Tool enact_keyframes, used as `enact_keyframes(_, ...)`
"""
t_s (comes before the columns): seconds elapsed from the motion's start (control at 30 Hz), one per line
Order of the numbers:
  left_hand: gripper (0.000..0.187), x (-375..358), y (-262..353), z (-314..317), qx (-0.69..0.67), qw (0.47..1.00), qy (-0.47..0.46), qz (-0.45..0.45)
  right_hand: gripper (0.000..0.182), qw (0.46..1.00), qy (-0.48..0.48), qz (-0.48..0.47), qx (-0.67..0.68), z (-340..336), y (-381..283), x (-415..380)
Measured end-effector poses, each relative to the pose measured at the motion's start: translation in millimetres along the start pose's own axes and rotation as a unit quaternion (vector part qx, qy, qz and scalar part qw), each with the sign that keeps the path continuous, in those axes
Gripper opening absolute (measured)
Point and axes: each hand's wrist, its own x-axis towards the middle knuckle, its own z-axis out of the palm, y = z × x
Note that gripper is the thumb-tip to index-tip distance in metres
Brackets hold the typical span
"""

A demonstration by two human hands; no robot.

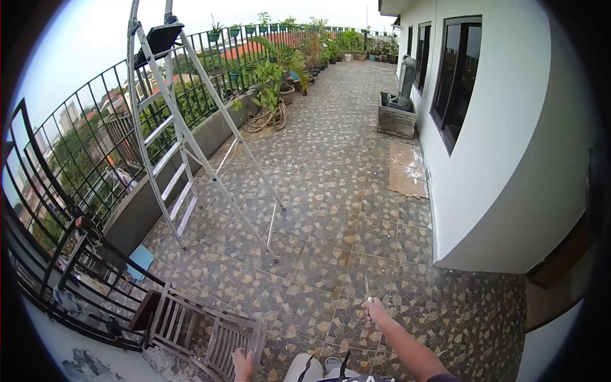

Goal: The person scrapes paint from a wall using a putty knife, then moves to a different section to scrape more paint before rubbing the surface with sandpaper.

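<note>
My right hand is closed around a thin, pointed tool, held out over the tiled floor with its tip pointing away from me. At the bottom, my left hand is over the slatted seat of a wooden folding chair. Its fingers are apart, and nothing shows in them. Whether it touches the chair I cannot tell. My knees and one foot show at the bottom edge, between the two hands.
An aluminium stepladder stands ahead on the left, beside the black railing. Potted plants and a coiled hose line that side. Along the white wall are cardboard and a planter box. A blue sheet lies left.
</note>
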Motion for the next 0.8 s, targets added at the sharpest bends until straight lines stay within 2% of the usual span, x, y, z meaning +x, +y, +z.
enact_keyframes(0.17,0.046,75,-4,-14,-0.083,0.988,-0.126,-0.015,0.014,0.992,-0.101,0.066,0.029,88,-39,74)
enact_keyframes(0.2,0.044,92,0,-15,-0.137,0.988,-0.038,-0.068,0.014,0.986,-0.143,0.085,0.008,106,-48,88)
enact_keyframes(0.27,0.045,122,0,-12,-0.230,0.948,0.137,-0.174,0.015,0.965,-0.226,0.129,-0.032,143,-62,114)
enact_keyframes(0.3,0.051,145,-9,-10,-0.316,0.918,0.156,-0.180,0.015,0.960,-0.233,0.148,-0.057,159,-74,121)
enact_keyframes(0.4,0.050,207,-33,-30,-0.360,0.909,0.050,-0.203,0.016,0.944,-0.254,0.169,-0.127,200,-128,152)
enact_keyframes(0.43,0.046,226,-30,-51,-0.326,0.916,0.012,-0.232,0.017,0.940,-0.263,0.160,-0.147,208,-146,166)
enact_keyframes(0.53,0.043,269,-21,-105,-0.410,0.888,0.091,-0.188,0.020,0.923,-0.277,0.114,-0.242,224,-188,217)
enact_keyframes(0.73,0.041,322,-2,-181,-0.377,0.885,0.208,-0.175,0.018,0.941,-0.215,0.100,-0.241,302,-273,318)
enact_keyframes(0.77,0.042,334,-13,-171,-0.368,0.896,0.184,-0.164,0.018,0.941,-0.222,0.104,-0.234,320,-276,341)
enact_keyframes(0.8,0.042,338,-17,-169,-0.407,0.878,0.169,-0.186,0.017,0.940,-0.228,0.106,-0.228,340,-282,360)
